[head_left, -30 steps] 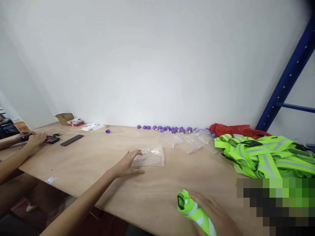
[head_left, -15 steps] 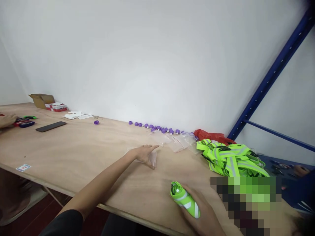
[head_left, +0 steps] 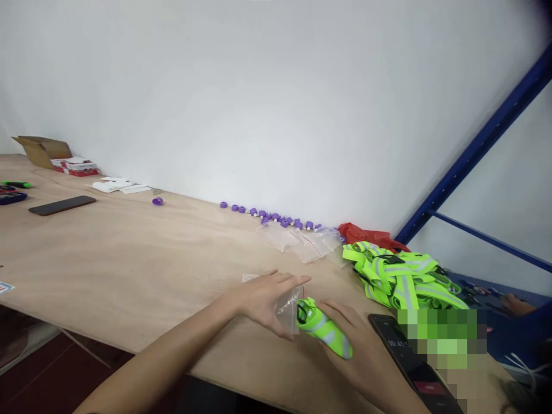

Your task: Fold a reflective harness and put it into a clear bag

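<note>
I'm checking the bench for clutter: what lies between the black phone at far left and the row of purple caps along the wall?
In the head view, between the black phone and the purple caps: white packets, one stray purple cap, otherwise bare table.

Bare forearms, no visible sleeves
</note>
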Available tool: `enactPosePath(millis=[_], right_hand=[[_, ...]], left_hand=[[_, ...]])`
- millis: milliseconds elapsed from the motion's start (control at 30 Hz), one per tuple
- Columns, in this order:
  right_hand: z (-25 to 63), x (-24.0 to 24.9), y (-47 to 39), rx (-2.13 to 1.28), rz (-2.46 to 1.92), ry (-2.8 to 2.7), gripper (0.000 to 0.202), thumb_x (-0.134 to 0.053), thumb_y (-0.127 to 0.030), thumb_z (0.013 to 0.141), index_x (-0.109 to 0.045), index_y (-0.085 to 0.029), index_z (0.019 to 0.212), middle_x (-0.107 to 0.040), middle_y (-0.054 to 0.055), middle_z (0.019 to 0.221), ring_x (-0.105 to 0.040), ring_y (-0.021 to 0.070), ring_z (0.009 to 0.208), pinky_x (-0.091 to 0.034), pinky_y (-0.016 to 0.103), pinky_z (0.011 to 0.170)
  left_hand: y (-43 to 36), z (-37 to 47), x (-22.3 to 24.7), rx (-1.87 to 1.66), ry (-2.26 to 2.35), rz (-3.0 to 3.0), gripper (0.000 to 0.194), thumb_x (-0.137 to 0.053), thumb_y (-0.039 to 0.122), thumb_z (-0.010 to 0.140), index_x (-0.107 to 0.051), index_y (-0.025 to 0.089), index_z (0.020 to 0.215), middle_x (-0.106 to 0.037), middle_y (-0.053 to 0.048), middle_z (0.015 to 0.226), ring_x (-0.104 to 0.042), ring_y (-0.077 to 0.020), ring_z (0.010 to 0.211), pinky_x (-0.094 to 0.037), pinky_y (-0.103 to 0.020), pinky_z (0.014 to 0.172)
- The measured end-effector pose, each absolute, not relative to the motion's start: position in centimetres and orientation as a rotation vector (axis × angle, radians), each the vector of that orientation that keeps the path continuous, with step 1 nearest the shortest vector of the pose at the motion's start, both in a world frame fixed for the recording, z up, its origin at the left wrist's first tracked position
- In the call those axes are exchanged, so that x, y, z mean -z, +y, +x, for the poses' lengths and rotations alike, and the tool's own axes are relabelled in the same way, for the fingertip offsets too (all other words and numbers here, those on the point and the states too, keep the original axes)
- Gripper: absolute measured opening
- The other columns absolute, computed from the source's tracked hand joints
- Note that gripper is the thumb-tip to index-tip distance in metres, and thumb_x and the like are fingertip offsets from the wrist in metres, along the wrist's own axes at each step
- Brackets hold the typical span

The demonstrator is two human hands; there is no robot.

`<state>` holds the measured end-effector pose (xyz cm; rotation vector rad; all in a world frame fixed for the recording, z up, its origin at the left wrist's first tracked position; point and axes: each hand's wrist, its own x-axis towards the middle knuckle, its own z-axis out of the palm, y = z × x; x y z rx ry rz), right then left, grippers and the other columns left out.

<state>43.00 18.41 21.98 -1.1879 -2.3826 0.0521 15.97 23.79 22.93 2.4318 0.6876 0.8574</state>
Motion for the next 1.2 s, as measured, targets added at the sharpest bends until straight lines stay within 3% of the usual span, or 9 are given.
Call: enactPosePath(millis=[167,333,467,600,700,867,1067,1200], right_hand=[[41.4,-21.6,20.0,-0.07,-1.182,-2.502,0.047,-0.061,-0.021,0.082,-0.064,-0.021,0.129,-0.068,0.011,0.127,-0.066,0.0289,0.113,-0.056,0.046,0.095],[39.8,-20.2,20.5,-0.262,-1.067,-2.493,0.052,-0.061,-0.021,0.082,-0.06,-0.022,0.134,-0.065,0.01,0.132,-0.062,0.0265,0.121,-0.054,0.041,0.101],[39.4,-19.1,21.0,-0.256,-1.046,-2.454,0.056,-0.061,-0.017,0.076,-0.061,-0.019,0.132,-0.064,0.013,0.132,-0.061,0.0279,0.122,-0.054,0.042,0.101],[39.4,-18.2,21.4,-0.231,-1.019,-2.447,0.049,-0.06,-0.018,0.078,-0.062,-0.019,0.127,-0.066,0.013,0.128,-0.065,0.027,0.116,-0.056,0.04,0.096],[39.3,-18.1,21.5,-0.267,-0.957,-2.433,0.047,-0.061,-0.017,0.078,-0.06,-0.02,0.125,-0.069,0.012,0.123,-0.066,0.027,0.114,-0.055,0.041,0.097],[39.3,-17.8,21.7,-0.341,-1.005,-2.334,0.046,-0.063,-0.013,0.073,-0.058,-0.021,0.117,-0.067,0.01,0.117,-0.064,0.0261,0.111,-0.054,0.039,0.094],[38.8,-16.2,22.1,-0.356,-1.118,-2.066,0.052,-0.08,-0.03,0.065,-0.053,-0.02,0.108,-0.059,0.013,0.115,-0.061,0.0297,0.109,-0.055,0.042,0.091],[39.3,-16.3,21.5,-0.585,-1.137,-1.951,0.046,-0.07,-0.032,0.079,-0.048,-0.022,0.119,-0.058,0.014,0.128,-0.058,0.029,0.122,-0.05,0.046,0.101]], left_hand=[[24.6,16.5,-21.6,-0.855,0.653,2.506,0.101,-0.085,0.05,0.063,-0.041,0.034,0.152,-0.065,-0.009,0.134,-0.062,-0.0376,0.118,-0.037,-0.048,0.111],[24.6,16.9,-20.4,-0.782,0.64,2.497,0.096,-0.084,0.049,0.065,-0.043,0.033,0.151,-0.071,-0.009,0.122,-0.068,-0.0362,0.105,-0.046,-0.047,0.102],[24.2,16.5,-20.8,-0.733,0.674,2.44,0.11,-0.089,0.051,0.06,-0.035,0.031,0.154,-0.06,-0.013,0.14,-0.059,-0.0395,0.123,-0.037,-0.054,0.112],[24.6,15.9,-20.3,-0.685,0.785,2.468,0.089,-0.088,0.055,0.057,-0.058,0.028,0.135,-0.071,-0.014,0.119,-0.065,-0.0421,0.111,-0.029,-0.064,0.113],[24.9,16.1,-19.4,-0.702,0.769,2.47,0.073,-0.086,0.056,0.06,-0.063,0.03,0.124,-0.075,-0.009,0.106,-0.07,-0.0375,0.1,-0.032,-0.06,0.113],[24.6,17.1,-18.8,-0.747,0.752,2.516,0.068,-0.08,0.056,0.071,-0.06,0.029,0.13,-0.072,-0.012,0.116,-0.069,-0.0372,0.104,-0.034,-0.055,0.112],[24.2,18.1,-19.0,-0.562,0.816,2.634,0.086,-0.076,0.061,0.073,-0.049,0.016,0.141,-0.063,-0.018,0.133,-0.058,-0.0381,0.121,-0.028,-0.053,0.116],[24.6,18.2,-19.0,-0.477,0.958,2.611,0.076,-0.074,0.059,0.077,-0.052,0.02,0.138,-0.064,-0.013,0.131,-0.059,-0.0342,0.119,-0.038,-0.047,0.108]])
